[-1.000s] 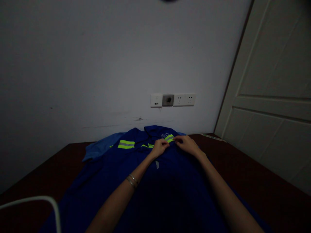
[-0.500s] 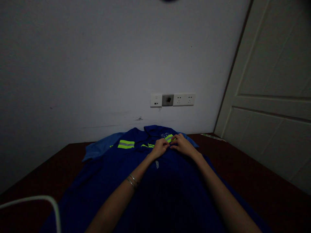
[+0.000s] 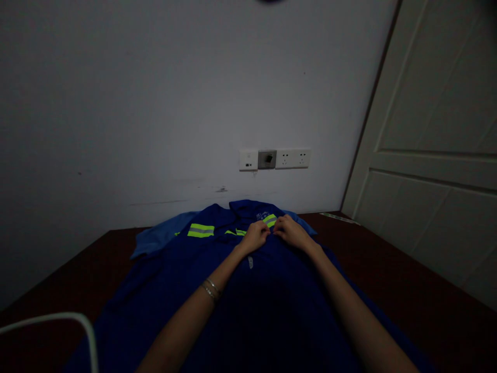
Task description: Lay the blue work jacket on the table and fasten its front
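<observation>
A dark blue work jacket (image 3: 174, 274) lies spread out with its collar (image 3: 250, 205) toward the wall. Yellow-green and grey reflective strips (image 3: 201, 230) cross its chest, and lighter blue sleeves show at the sides. My left hand (image 3: 255, 236) is closed with fingertips pinched on the cloth at the chest, beside a strip. Close by on the right, my right hand (image 3: 290, 231) pinches the jacket below the printed lettering. The fingertips of both hands nearly meet. Whatever small part lies between them is too dark to make out.
Under the jacket is a dark red surface (image 3: 361, 254) that reaches the wall. Sockets and switches (image 3: 293, 158) are set in the wall. A white panelled door (image 3: 435, 217) stands at the right. A white cable (image 3: 50, 316) curves at the lower left.
My right hand's fingers have drawn in from a looser spread to a closed pinch on the cloth. My left hand and the jacket stay nearly the same.
</observation>
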A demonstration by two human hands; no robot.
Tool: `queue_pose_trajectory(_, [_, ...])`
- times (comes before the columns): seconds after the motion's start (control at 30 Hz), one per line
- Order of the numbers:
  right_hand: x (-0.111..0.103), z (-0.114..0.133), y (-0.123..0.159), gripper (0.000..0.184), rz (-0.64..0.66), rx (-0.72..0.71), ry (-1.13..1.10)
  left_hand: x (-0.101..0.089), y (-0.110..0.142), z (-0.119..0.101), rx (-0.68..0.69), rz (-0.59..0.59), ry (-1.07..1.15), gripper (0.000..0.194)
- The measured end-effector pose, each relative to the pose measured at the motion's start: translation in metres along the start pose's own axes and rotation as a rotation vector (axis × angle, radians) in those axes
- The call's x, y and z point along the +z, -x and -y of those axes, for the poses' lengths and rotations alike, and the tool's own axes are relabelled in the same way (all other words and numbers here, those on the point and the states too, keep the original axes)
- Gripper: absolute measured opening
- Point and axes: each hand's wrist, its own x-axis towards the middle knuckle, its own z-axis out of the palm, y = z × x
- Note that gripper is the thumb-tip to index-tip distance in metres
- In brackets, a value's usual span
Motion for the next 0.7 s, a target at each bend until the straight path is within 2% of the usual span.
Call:
queue_pose_trajectory(0.27, [0.005,-0.005,0.0,0.014,0.003,0.061,-0.056,0.002,0.001,0.001,0.099,-0.014,-0.019,0.012])
queue_pose_trajectory(0.7, [0.01,-0.009,-0.001,0.02,0.034,0.072,-0.138,-0.001,0.003,-0.002,0.144,-0.007,0.0,0.013])
